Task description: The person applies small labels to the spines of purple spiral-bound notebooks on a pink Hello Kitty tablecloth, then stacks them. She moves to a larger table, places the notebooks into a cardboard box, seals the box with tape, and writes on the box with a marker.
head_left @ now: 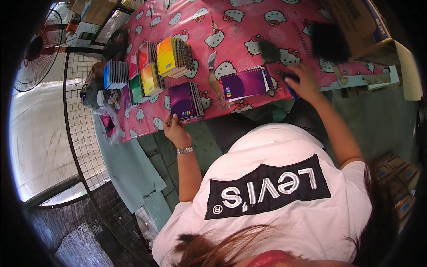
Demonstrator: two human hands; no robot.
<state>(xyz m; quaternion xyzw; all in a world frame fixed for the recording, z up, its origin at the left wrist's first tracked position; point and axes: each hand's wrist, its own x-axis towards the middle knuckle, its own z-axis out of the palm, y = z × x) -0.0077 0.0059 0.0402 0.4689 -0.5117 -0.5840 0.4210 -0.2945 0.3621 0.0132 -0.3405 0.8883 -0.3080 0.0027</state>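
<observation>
My left hand (pixel 174 127) rests at the near edge of a stack of purple spiral notebooks (pixel 185 100), its fingers touching the stack's corner. A watch sits on that wrist. My right hand (pixel 302 82) is closed around a dark blue object, likely a pen or marker (pixel 289 87), beside an open purple notebook (pixel 245 82). Both lie on a table covered by a pink cartoon-cat cloth (pixel 231 31).
More spiral notebook stacks in yellow (pixel 174 56), green and orange (pixel 144 82), blue (pixel 114 74) and red stand at the table's left. A wire rack (pixel 82 133) and a fan (pixel 38 46) are to the left. Cardboard boxes (pixel 356 22) sit at the right.
</observation>
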